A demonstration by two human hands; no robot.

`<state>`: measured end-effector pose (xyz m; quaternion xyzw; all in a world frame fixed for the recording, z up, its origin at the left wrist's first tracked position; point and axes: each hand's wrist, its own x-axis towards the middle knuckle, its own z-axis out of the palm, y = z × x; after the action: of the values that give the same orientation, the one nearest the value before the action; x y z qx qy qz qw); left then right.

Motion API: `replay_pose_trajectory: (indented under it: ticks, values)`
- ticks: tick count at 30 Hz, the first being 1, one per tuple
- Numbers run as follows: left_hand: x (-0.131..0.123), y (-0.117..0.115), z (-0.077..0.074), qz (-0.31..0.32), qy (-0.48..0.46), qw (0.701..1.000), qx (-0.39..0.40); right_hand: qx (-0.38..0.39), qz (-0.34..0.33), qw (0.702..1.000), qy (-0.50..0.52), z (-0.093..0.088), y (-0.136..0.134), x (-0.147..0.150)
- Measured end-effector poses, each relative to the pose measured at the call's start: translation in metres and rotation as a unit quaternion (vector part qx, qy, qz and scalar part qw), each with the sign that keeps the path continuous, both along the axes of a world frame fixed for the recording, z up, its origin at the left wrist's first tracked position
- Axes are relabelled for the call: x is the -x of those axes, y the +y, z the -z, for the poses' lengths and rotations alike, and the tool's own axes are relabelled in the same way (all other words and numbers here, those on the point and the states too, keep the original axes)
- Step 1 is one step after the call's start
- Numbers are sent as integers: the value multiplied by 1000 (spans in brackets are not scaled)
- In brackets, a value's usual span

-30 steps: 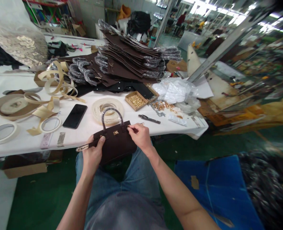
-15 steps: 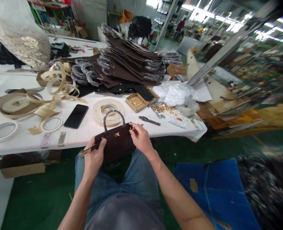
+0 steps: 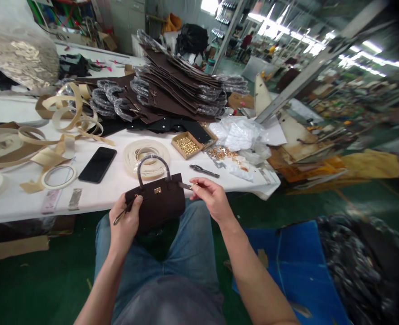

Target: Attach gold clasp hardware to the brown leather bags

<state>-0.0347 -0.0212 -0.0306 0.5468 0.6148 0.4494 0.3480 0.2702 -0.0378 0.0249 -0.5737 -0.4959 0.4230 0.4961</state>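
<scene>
Handle [image 3: 153, 157] and clasp [image 3: 158, 191] are on the bag [image 3: 161, 208], at the six-o'clock edge of the tabletop [image 3: 102, 195]. The left hand [image 3: 125, 221] grips its nine-o'clock side; the right hand [image 3: 211, 197] pinches a strap [image 3: 185, 185] at two o'clock, not fastened over the clasp.

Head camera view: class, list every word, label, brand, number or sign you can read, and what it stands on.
No text can be read in this view.
Clasp on the brown handbag: too small to tell whether it is marked.
Pinkish strip on the white table: too blurred.
</scene>
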Motion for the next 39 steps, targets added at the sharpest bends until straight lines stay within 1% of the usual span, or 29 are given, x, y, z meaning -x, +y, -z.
replay_pose_trajectory:
  ticks: [2, 5, 8, 12, 15, 18, 22, 30, 39]
  values:
    - [0, 0, 3, -5, -9, 1000, 1, 14, 2, 999, 31, 1, -2, -7]
    - [0, 1, 5, -6, -28, 1000, 4, 27, 0, 999, 24, 6, -4, -9]
    - [1, 1, 3, -2, -30, 999, 9, 42, -15, 999, 8, 7, -8, -4]
    - [1, -1, 1, 10, -25, 1000, 2, 49, -18, 999, -14, 4, -12, 9]
    - [1, -1, 1, 12, -28, 1000, 4, 51, -17, 999, -4, 3, -14, 16]
    - [1, -1, 0, 9, -36, 999, 7, 54, -15, 998, 12, 6, -13, 19]
    - [1, -1, 0, 14, -42, 999, 7, 63, -17, 998, 20, 10, -13, 17]
    - [3, -1, 1, 13, -31, 999, 5, 74, -17, 997, 22, 12, -10, 12]
    - [4, 0, 3, 16, -27, 999, 5, 80, -14, 997, 19, 18, -6, 8]
